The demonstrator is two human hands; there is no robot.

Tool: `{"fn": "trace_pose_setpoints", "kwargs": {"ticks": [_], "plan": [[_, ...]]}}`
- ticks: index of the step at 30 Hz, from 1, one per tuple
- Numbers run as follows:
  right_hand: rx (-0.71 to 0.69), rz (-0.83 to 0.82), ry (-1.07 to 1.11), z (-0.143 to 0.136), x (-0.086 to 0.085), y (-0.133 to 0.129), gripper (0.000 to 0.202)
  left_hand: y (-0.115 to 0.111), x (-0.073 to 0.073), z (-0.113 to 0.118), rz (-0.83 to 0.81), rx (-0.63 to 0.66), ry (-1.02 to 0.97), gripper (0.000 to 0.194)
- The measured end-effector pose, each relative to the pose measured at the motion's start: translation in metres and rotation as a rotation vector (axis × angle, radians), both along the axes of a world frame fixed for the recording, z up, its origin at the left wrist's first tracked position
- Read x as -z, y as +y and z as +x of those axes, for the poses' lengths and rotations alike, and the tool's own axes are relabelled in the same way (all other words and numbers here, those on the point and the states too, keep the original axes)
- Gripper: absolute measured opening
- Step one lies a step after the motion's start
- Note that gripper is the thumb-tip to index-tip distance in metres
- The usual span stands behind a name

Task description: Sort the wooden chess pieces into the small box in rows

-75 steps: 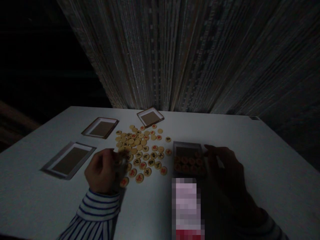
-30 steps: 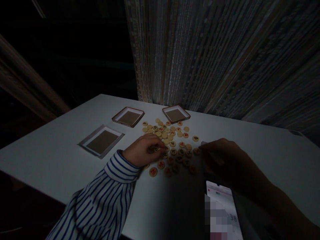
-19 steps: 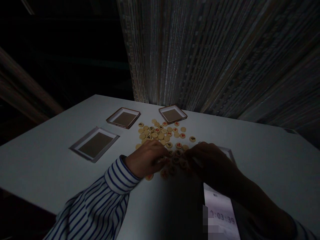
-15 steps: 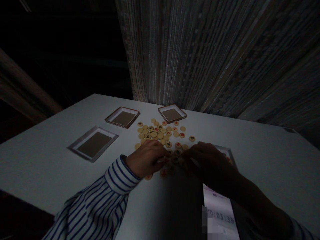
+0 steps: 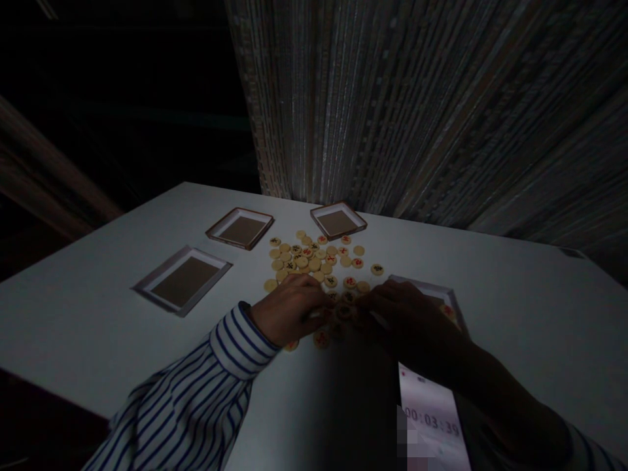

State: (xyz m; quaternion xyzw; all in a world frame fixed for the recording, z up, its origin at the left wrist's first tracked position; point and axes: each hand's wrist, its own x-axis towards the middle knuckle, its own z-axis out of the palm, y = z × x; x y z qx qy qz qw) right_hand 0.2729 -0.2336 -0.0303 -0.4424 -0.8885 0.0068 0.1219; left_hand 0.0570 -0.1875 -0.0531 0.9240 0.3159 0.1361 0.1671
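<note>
Round wooden Chinese chess pieces (image 5: 303, 262), some face down and others showing red or black characters, lie in a loose heap mid-table. My left hand (image 5: 294, 309), in a striped cuff, rests at the heap's near side with fingers bent and thumb close to them. Opposite it, my right hand (image 5: 407, 311) curls its fingers down among the near pieces, deep in shadow. Between the two hands lies a black-marked piece (image 5: 348, 297). Whatever either set of fingertips grips is hidden. A red-marked piece (image 5: 321, 339) sits just below my left hand.
Shallow trays stand around the heap: a left tray (image 5: 223, 265), a back-left tray (image 5: 271, 219), a back-right tray (image 5: 364, 226). A right tray (image 5: 454, 297), partly behind my right hand, holds a red-marked piece. A lit phone (image 5: 432, 412) shows a timer below my right forearm.
My right hand has shifted slightly, and more of the right tray shows behind it. A red-marked piece near my left thumb is no longer visible. The heap looks much the same.
</note>
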Motion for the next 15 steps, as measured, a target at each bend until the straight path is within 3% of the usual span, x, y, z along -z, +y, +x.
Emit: {"fn": "trace_pose_setpoints", "kwargs": {"ticks": [15], "plan": [[0.004,-0.035,-0.016,0.0019,0.0003,0.0005,0.015,0.0016,0.003,0.0009,0.065,0.02,-0.085,0.019]]}}
